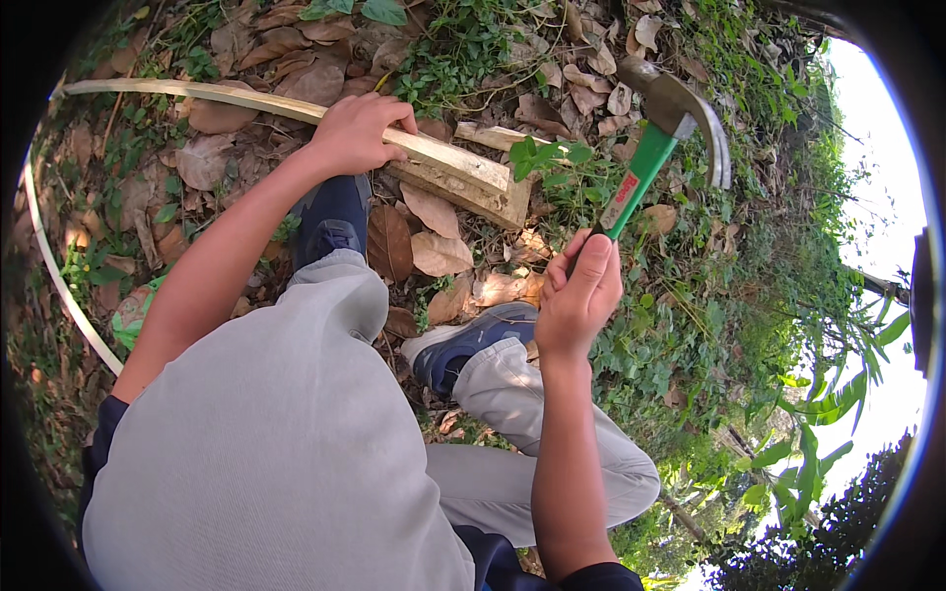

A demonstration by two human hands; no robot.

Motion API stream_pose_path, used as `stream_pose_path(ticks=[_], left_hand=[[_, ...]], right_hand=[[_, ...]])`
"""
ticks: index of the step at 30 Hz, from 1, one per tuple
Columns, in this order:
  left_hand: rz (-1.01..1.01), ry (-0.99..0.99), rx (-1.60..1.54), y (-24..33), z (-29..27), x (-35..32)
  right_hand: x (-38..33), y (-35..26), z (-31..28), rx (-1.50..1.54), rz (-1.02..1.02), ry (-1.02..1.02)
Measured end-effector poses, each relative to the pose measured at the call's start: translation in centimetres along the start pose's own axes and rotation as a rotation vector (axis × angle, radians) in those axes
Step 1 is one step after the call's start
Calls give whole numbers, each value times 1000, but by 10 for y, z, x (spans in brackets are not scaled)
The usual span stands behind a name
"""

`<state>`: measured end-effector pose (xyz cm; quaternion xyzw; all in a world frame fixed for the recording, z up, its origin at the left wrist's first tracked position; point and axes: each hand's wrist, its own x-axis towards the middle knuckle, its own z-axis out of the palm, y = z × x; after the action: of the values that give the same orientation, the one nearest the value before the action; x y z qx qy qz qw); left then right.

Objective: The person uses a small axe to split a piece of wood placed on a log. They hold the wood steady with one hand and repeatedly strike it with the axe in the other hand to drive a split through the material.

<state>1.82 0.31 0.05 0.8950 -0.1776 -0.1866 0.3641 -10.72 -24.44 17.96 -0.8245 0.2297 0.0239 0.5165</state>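
My left hand [357, 133] presses down on a long, pale split bamboo strip [197, 97] that runs from the far left to a stack of short wooden pieces [473, 179] on the leafy ground. My right hand [579, 294] grips the green handle of a claw hammer [662, 126], whose metal head is raised above and to the right of the wood. Both of my shoes [463, 345] rest on the ground below the strip, the left one close under my left hand.
Dry brown leaves [434, 251] and green weeds [690, 325] cover the ground. A thin pale curved strip [54, 271] arcs along the left side. Dense plants fill the right, with bright sky beyond.
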Motion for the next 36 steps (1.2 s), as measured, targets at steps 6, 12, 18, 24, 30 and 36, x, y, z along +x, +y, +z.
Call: stream_pose_path(ticks=[6, 12, 18, 24, 30, 36], left_hand=[[3, -4, 14, -1, 2, 0], [23, -3, 18, -2, 1, -1], [33, 18, 13, -5, 5, 0], [18, -2, 14, 0, 2, 0], [7, -13, 22, -1, 3, -1], [25, -3, 19, 1, 2, 0]], right_hand=[[-29, 75, 30, -621, 163, -144], [-19, 47, 18, -589, 339, -160], [8, -21, 9, -343, 143, -26], [-5, 2, 29, -312, -227, 138], [-45, 90, 46, -527, 235, -92], [-28, 58, 24, -489, 345, -152]])
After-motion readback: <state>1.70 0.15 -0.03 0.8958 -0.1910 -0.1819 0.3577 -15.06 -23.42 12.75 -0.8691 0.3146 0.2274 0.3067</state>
